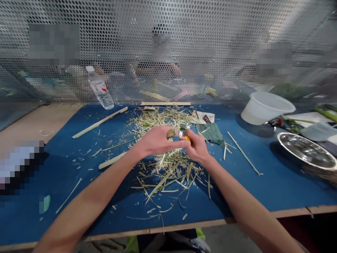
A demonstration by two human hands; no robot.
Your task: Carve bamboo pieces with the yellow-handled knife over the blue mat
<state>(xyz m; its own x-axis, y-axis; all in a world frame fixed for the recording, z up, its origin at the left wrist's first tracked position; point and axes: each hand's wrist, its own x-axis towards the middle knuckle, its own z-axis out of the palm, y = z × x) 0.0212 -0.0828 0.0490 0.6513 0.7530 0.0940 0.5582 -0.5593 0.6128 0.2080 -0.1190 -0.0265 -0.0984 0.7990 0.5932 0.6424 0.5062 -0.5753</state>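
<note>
My left hand (158,142) is closed around a short pale-green piece of bamboo-like stem (171,133) above the middle of the table. Close beside it, my right hand (197,147) grips a small yellow-handled knife (187,138), mostly covered by the fingers. Its metallic part sits at or very near the end of the stem; whether they touch I cannot tell. Under both hands lies a heap of thin green-yellow shavings (171,172). A longer split strip (112,161) lies left of my left hand.
A plastic water bottle (100,88) stands at the back left near a long stick (100,122). To the right are a white tub (267,107), a shiny metal bowl (306,151) and a dark green cloth-like piece (212,133). A perforated metal screen (113,42) closes the back.
</note>
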